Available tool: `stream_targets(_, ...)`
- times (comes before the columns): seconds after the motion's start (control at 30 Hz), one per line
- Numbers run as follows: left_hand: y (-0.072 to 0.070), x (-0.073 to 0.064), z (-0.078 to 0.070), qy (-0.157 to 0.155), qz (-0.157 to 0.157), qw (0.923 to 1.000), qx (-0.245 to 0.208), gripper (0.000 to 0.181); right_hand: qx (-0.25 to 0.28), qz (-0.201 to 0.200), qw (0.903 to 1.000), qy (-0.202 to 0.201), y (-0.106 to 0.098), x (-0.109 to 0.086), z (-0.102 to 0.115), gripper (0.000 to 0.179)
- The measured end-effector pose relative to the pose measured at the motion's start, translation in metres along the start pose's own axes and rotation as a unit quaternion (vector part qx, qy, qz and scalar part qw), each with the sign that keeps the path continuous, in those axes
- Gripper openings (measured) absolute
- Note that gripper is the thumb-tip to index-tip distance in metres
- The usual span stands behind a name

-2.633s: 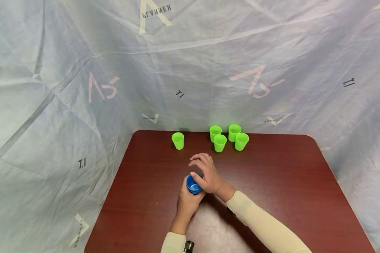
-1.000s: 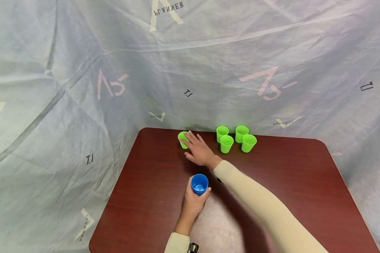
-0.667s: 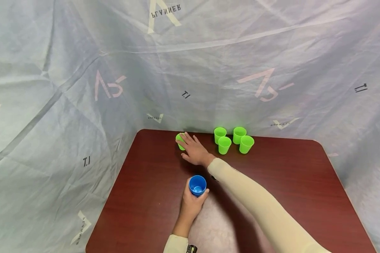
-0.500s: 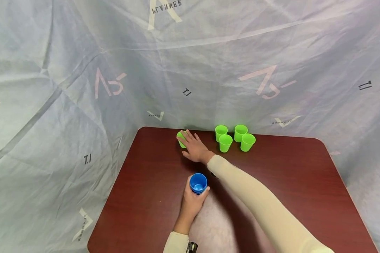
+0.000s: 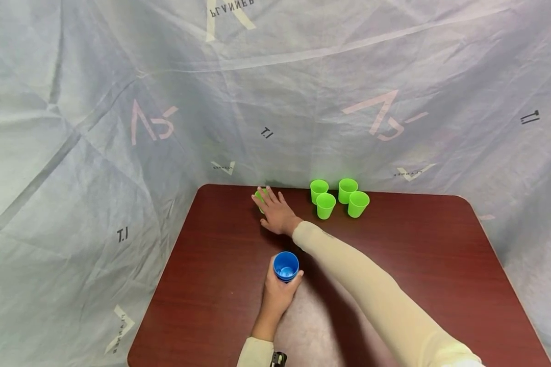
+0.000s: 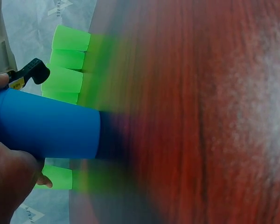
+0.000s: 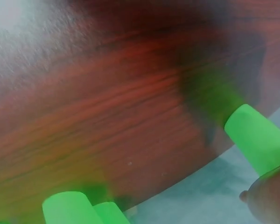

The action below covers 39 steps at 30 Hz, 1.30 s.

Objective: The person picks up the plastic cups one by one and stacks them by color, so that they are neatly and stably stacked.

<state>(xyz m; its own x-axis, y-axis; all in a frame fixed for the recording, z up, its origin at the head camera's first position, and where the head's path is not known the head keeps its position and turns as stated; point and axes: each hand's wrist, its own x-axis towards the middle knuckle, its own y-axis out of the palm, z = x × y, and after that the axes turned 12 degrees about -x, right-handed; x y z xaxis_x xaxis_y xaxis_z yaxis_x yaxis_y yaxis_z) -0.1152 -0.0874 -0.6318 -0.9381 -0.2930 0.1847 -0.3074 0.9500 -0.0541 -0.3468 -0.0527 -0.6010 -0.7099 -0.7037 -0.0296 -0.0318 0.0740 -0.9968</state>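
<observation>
My left hand (image 5: 277, 295) curls round a stack of nested blue cups (image 5: 286, 265), held upright near the middle of the table. In the left wrist view the outer blue cup (image 6: 51, 126) shows its smooth side, with its base close to the tabletop. My right hand (image 5: 279, 213) reaches to the far left of the table, fingers spread and straight over a lone green cup (image 7: 259, 140). In the head view those fingers hide most of that cup; in the right wrist view it stands base down, with part of the hand at its upper end.
Several more green cups stand upright at the back, right of my right hand, among them a front one (image 5: 325, 206) and a right one (image 5: 358, 204). Behind the dark red table (image 5: 197, 285) hangs a grey cloth (image 5: 294, 102), close to its back edge.
My right hand has left the blue cups and reached forward to the lone green cup, then edged slightly left over it. My left hand keeps its hold on the blue cups.
</observation>
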Motion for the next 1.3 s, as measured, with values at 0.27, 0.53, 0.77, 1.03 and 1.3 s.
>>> stream_targets(0.27,-0.001,0.0,-0.001,-0.004,0.007,1.0,0.005,0.064,0.01,0.015,0.9995,0.025,-0.009,0.013,-0.003,0.083)
stream_targets(0.53,-0.003,-0.003,-0.003,-0.012,0.011,0.9998,0.011,0.065,0.034,0.025,0.9984,0.037,-0.005,0.013,-0.004,0.069)
stream_targets(0.77,-0.005,0.006,-0.003,-0.013,0.027,0.9994,0.014,0.067,0.092,0.006,0.9941,0.058,-0.015,0.004,-0.003,0.056)
stream_targets(1.03,-0.009,0.009,-0.005,0.0,0.034,0.9993,0.014,0.065,0.131,-0.01,0.9893,0.064,-0.025,-0.011,-0.006,0.051)
stream_targets(1.3,-0.006,0.008,-0.006,0.002,0.043,0.999,0.01,0.065,0.132,-0.018,0.9893,0.059,-0.026,-0.03,-0.017,0.051)
